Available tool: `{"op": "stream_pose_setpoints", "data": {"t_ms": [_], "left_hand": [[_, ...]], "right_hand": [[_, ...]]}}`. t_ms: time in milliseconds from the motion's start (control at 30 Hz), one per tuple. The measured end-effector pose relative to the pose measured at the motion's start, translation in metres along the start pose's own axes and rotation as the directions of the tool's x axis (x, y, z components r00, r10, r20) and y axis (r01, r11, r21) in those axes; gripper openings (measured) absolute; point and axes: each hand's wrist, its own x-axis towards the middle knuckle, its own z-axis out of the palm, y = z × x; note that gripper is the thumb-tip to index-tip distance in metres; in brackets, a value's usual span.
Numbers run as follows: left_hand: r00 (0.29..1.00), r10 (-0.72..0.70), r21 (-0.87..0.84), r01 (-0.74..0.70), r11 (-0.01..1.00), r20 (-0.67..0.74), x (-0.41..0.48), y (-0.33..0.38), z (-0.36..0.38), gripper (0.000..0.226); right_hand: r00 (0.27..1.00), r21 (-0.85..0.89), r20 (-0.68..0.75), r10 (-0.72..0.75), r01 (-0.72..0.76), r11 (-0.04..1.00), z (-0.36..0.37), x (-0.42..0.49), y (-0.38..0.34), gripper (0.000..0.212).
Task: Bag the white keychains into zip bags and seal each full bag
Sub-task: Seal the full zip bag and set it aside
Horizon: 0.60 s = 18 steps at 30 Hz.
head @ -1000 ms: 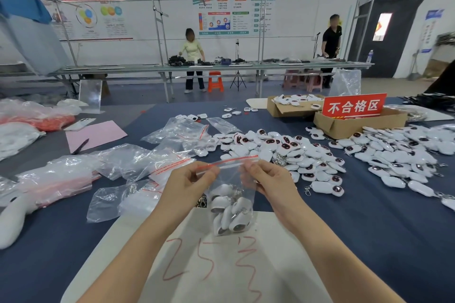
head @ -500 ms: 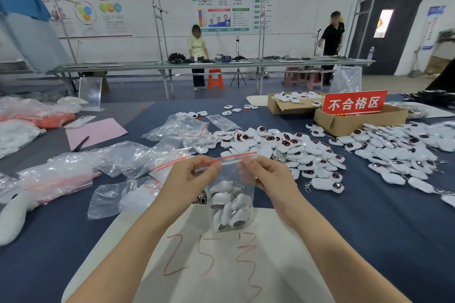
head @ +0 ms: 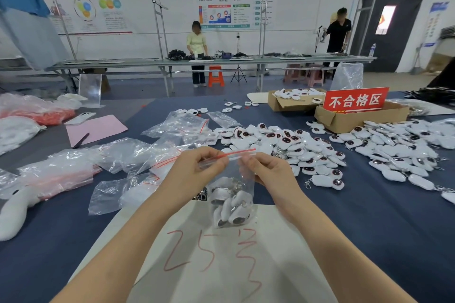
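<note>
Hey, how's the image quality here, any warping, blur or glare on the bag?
Head view: wide-angle warping bows the metal frame at the back; light is even, shadows soft; the zip bag shows only mild sheen; the far left edge looks smeared.

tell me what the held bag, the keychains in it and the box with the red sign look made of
The zip bag: thin clear plastic film, glossy; you see through it and it crinkles, red zip strip. keychains: likely smooth hard white plastic, metal rings. box: matte brown cardboard, folded flaps.
</note>
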Motion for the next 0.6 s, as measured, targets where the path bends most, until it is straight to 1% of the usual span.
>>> {"op": "stream_pose_setpoints", "data": {"t_ms": [100,200,300,367,467,600], "left_hand": [[1.000,0.022,0.032,-0.023,0.999,0.020,0.002,0.004,0.002,0.013],[1.000,0.014,0.042,-0.014,0.999,0.004,0.002,0.006,0.003,0.014],[1.000,0.015,0.078,-0.015,0.997,0.003,0.001,0.007,0.003,0.018],[1.000,0.009,0.089,-0.011,0.996,0.019,0.001,0.010,0.003,0.014],[0.999,0.013,0.119,-0.018,0.993,0.045,0.005,0.016,0.004,0.004],[0.997,0.029,0.189,-0.043,0.981,0.074,0.008,0.022,0.005,0.007]], "right_hand": [[1.000,-0.009,0.015,-0.009,0.009,1.000,0.001,0.000,0.001,0.024],[1.000,-0.006,0.020,-0.023,0.023,1.000,0.001,0.001,0.001,0.025],[1.000,0.076,-0.001,-0.013,0.013,0.997,-0.001,0.002,0.000,0.021],[1.000,0.111,-0.014,-0.004,0.006,0.994,-0.003,0.002,-0.001,0.016],[1.000,0.069,-0.011,-0.012,0.013,0.998,-0.004,0.004,-0.001,0.015],[1.000,0.031,-0.011,-0.008,0.009,0.999,-0.005,0.005,-0.001,0.011]]}}
